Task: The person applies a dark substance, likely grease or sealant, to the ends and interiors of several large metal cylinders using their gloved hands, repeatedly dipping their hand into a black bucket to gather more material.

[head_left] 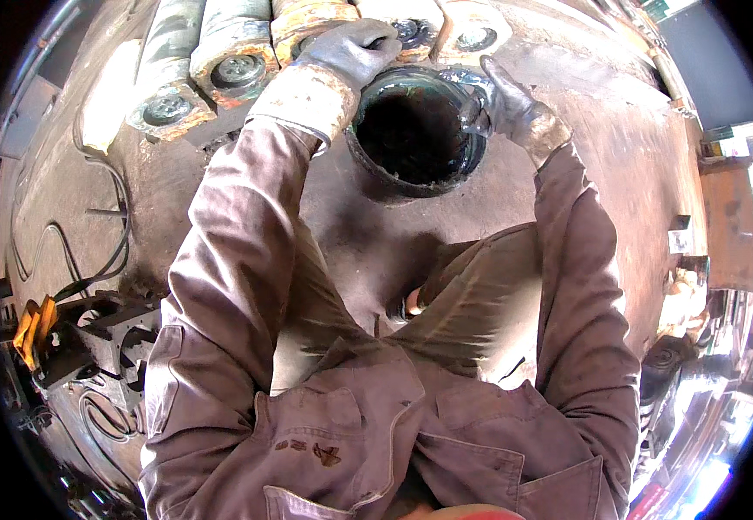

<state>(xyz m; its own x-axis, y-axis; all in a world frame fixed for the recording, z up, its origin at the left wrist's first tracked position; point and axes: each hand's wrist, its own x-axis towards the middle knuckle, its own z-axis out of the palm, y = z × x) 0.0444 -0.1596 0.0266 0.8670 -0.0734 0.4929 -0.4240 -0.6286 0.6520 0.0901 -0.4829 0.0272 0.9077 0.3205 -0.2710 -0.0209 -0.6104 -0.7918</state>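
Inside the bucket point(411, 189), dark smears point(398, 85); right fingers point(478, 116) at rim, left fingers point(373, 36) curled; grips unclear.

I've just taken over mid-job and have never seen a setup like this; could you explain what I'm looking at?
There is no machine here: a person wearing gloves is working by hand. The single picture comes from a wide camera on their head, looking down, so edges bend. On the brown ground stands a black bucket with a dark inside. Beyond it lies a row of thick cylinders with blocky ends. The left hand is by those ends, its fingers curled; I can't tell whether it holds anything. The right hand, darkly smeared, is at the bucket's right rim; its grip is unclear.
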